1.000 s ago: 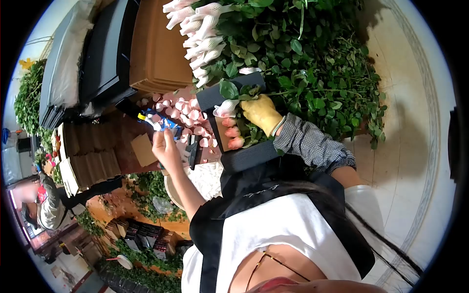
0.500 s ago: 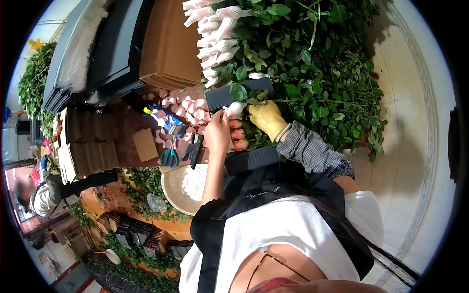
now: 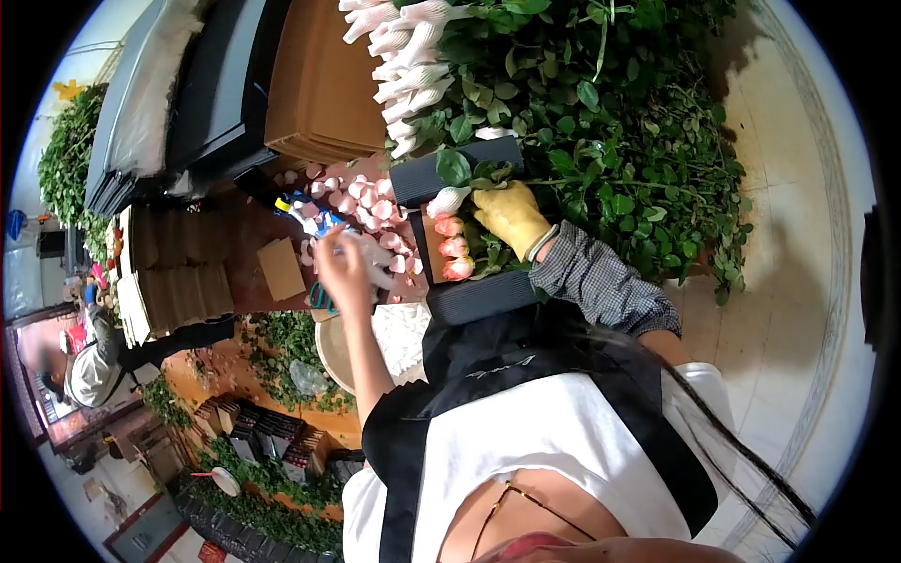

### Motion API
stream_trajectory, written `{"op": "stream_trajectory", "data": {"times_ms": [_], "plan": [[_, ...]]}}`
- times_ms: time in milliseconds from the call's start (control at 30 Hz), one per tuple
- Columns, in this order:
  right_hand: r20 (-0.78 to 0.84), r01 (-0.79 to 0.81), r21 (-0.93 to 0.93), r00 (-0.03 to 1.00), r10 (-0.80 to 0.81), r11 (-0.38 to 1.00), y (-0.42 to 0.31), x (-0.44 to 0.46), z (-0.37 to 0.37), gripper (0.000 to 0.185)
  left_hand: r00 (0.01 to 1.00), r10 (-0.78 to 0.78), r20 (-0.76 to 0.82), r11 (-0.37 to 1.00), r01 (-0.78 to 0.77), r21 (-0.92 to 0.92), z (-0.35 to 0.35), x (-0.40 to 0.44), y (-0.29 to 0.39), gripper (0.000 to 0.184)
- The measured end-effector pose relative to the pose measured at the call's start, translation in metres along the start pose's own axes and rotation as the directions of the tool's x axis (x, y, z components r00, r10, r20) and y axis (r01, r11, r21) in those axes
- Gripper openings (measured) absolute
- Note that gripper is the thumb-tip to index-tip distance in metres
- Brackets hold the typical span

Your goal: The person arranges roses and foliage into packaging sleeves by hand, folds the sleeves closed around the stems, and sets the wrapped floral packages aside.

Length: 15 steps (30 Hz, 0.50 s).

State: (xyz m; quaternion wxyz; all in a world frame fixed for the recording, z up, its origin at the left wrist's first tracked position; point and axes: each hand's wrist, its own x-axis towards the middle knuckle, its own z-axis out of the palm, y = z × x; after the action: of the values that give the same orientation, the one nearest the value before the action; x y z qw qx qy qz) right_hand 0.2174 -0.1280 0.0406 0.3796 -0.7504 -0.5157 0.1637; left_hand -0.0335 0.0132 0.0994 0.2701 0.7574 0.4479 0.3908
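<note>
My right hand [image 3: 511, 218], in a yellow glove, is closed around the stem of a rose whose head is covered by a white foam net sleeve [image 3: 448, 201]. Just below that sleeve, several pink-orange roses [image 3: 453, 247] lie in a row between two dark corrugated pieces [image 3: 483, 297]. My bare left hand [image 3: 342, 267] is away from the flowers, over the worktop beside loose pink petals [image 3: 374, 211] and a blue-and-white item [image 3: 324, 223]. Its fingers are smeared by motion, and whether they hold anything is unclear. Teal scissor handles [image 3: 322, 298] are partly hidden behind this hand.
Sleeved roses [image 3: 413, 56] with leafy stems [image 3: 601, 141] are piled at the upper right. Cardboard sheets [image 3: 328, 75] stand at the top. A round tub [image 3: 338, 361] of white pieces sits beside my left forearm. Another person [image 3: 94, 371] is at the far left.
My left hand has left the sleeved rose and moved left toward the petals and the blue-and-white item. My right hand stays at the stem, and the row of roses is now more exposed.
</note>
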Motion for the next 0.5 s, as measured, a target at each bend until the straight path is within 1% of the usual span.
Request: {"op": "stream_trajectory", "data": {"times_ms": [33,67,100,133,167,233,267,300,333,367,400,433,467,500], "plan": [[0.138,0.195,-0.454,0.979,-0.148,0.869,-0.002,0.001,-0.011,0.008,0.979,-0.117,0.167,0.990,0.127,-0.054,0.010,-0.008,0.003,0.012],[0.138,0.197,-0.460,0.979,-0.149,0.866,-0.007,0.002,-0.009,0.008,0.968,-0.133,0.212,0.962,0.178,-0.208,0.023,-0.015,0.017,0.013],[0.017,-0.292,0.195,0.956,0.294,0.936,-0.016,0.004,-0.004,0.009,0.917,-0.208,0.340,0.898,0.317,-0.305,0.033,-0.018,0.029,0.015],[0.207,-0.550,0.742,0.731,0.651,0.382,-0.022,0.004,-0.001,0.010,0.917,-0.201,0.346,0.948,0.271,-0.167,0.042,-0.018,0.041,0.020],[0.209,-0.555,0.736,0.731,0.649,0.388,-0.024,0.002,-0.002,0.010,0.942,-0.093,0.323,0.991,0.118,-0.056,0.055,-0.022,0.038,0.026],[0.247,-0.537,0.814,0.667,0.703,0.224,-0.030,0.004,-0.004,0.014,0.943,-0.072,0.326,0.976,-0.002,0.220,0.055,-0.020,0.066,0.034],[0.246,-0.539,0.809,0.671,0.699,0.233,-0.031,0.003,-0.007,0.014,0.955,-0.035,0.295,0.973,-0.035,0.229,0.063,-0.021,0.068,0.033],[0.122,-0.493,0.506,0.853,0.507,0.708,-0.030,0.001,-0.013,0.015,0.964,0.002,0.267,0.969,-0.068,0.237,0.071,-0.021,0.068,0.033],[0.126,-0.247,0.067,0.963,0.237,0.967,-0.028,-0.001,-0.019,0.016,0.976,0.073,0.203,0.977,-0.111,0.183,0.077,-0.022,0.064,0.032],[0.126,-0.243,0.059,0.964,0.235,0.968,-0.026,-0.002,-0.022,0.016,0.977,0.072,0.199,0.978,-0.108,0.176,0.077,-0.022,0.064,0.032],[0.090,-0.081,-0.207,0.991,0.101,0.975,-0.024,-0.001,-0.024,0.014,0.967,0.056,0.248,0.979,-0.102,0.176,0.076,-0.023,0.065,0.031],[0.097,0.082,-0.457,0.994,-0.043,0.885,-0.022,0.000,-0.025,0.012,0.955,0.035,0.295,0.979,-0.091,0.180,0.075,-0.023,0.064,0.030],[0.117,-0.047,-0.437,0.987,0.109,0.898,-0.031,0.002,-0.029,0.018,0.960,0.101,0.262,0.979,-0.143,0.148,0.074,-0.024,0.063,0.030],[0.101,-0.111,-0.379,0.982,0.160,0.919,-0.022,0.001,-0.024,0.017,0.963,0.092,0.255,0.978,-0.135,0.156,0.068,-0.025,0.059,0.030]]}}
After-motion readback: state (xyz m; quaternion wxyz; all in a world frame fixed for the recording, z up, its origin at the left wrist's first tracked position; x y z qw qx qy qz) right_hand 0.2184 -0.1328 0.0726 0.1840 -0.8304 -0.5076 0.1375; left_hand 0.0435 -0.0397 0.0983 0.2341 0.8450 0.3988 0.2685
